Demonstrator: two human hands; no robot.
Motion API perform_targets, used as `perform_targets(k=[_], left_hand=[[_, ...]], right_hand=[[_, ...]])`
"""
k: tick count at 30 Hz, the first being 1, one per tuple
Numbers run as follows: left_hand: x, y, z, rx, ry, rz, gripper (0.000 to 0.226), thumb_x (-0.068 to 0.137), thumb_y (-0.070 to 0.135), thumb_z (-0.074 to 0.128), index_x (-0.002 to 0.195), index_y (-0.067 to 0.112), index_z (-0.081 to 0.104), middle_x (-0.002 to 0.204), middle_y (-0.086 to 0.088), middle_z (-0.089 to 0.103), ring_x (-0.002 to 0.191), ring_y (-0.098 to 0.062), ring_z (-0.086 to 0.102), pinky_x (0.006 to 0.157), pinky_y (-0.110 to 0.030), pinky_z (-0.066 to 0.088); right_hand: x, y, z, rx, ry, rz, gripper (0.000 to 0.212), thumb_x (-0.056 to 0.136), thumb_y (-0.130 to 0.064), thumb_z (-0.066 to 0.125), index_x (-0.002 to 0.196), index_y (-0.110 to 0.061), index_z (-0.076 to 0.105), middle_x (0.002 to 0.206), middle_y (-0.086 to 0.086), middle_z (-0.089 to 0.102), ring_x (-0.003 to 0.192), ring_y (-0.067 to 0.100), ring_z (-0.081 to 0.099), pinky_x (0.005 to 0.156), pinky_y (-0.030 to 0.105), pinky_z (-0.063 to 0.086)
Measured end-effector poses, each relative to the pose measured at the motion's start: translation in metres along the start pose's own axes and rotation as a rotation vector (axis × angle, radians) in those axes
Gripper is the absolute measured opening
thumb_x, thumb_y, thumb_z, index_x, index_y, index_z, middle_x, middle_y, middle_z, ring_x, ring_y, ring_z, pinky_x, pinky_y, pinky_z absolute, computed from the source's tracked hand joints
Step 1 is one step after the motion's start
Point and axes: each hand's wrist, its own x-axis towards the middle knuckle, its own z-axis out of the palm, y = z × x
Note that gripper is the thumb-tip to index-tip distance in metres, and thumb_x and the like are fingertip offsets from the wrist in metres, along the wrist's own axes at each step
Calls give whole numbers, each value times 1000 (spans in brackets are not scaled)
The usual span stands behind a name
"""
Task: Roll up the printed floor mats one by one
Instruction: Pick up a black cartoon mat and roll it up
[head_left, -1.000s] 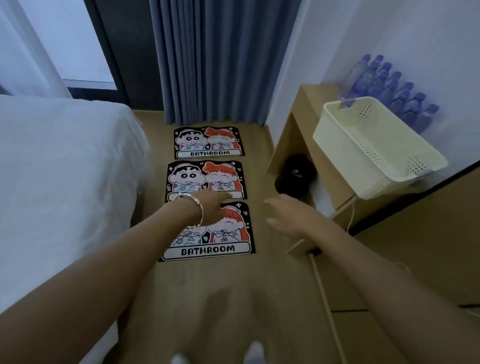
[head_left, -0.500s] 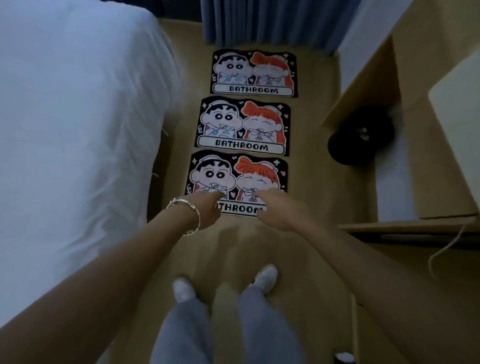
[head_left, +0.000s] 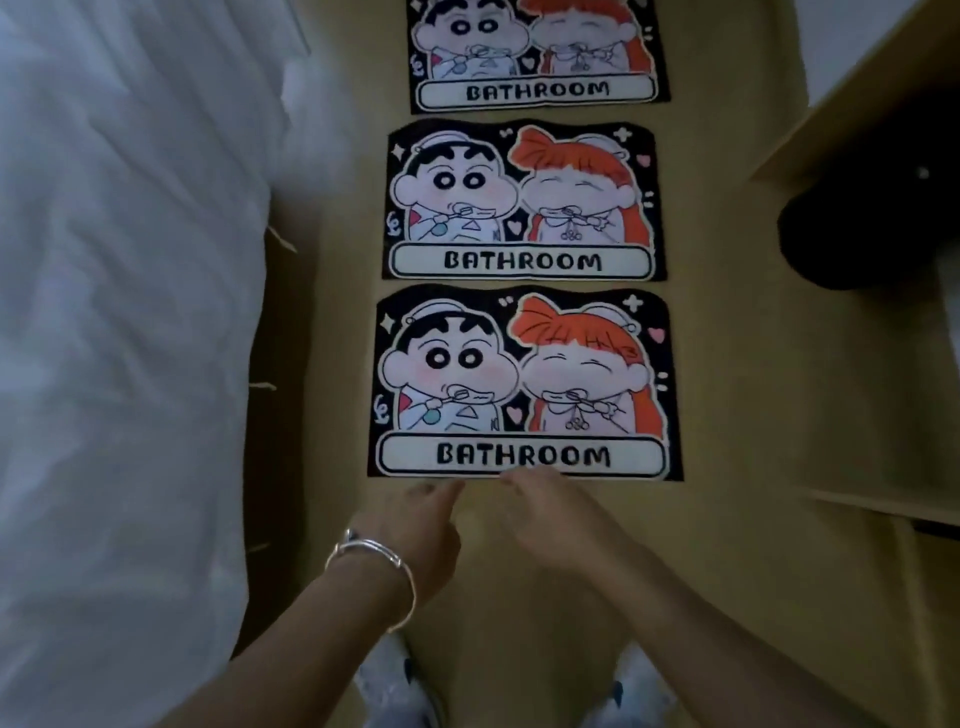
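Observation:
Three black cartoon floor mats lettered BATHROOM lie flat in a line on the tan floor: the nearest mat (head_left: 524, 384), the middle mat (head_left: 519, 202) and the far mat (head_left: 535, 57), cut off by the top edge. My left hand (head_left: 421, 525), with a silver bracelet on the wrist, hovers just short of the nearest mat's front edge. My right hand (head_left: 550, 509) reaches beside it, fingertips at that same edge under the lettering. Both hands hold nothing, fingers loosely apart.
A white-sheeted bed (head_left: 130, 312) fills the left side. A light wooden shelf unit (head_left: 878, 395) stands on the right with a black round object (head_left: 862, 234) in its opening. My feet (head_left: 400, 686) in white shoes stand just behind my hands.
The view has tilted down and closed in on the mats. Both hands have drawn back from over the nearest mat to its front edge.

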Motion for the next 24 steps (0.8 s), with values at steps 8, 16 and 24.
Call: perform_targets(k=[8, 16, 24], left_hand=[[146, -93, 94, 78, -11, -96, 50, 96, 28, 41, 144, 30, 27, 140, 0, 45, 121, -23, 51, 94, -38, 47], [229, -139, 217, -151, 88, -255, 55, 94, 30, 51, 144, 21, 32, 142, -7, 40, 122, -28, 48, 100, -40, 42], [290, -191, 263, -549, 378, -591, 45, 89, 20, 56, 129, 8, 42, 133, -20, 43, 115, -36, 48, 98, -44, 42]], right_hand=[[169, 50, 89, 84, 37, 3, 44, 98, -31, 46, 140, -18, 44, 138, 6, 47, 115, 20, 52, 88, 30, 43], [249, 138, 179, 435, 127, 237, 38, 97, -38, 47, 127, -16, 55, 97, -2, 61, 74, 9, 54, 67, 28, 46], [284, 151, 243, 1014, 407, 387, 18, 96, -25, 54, 80, -21, 61, 78, -1, 68, 81, 19, 69, 82, 38, 57]])
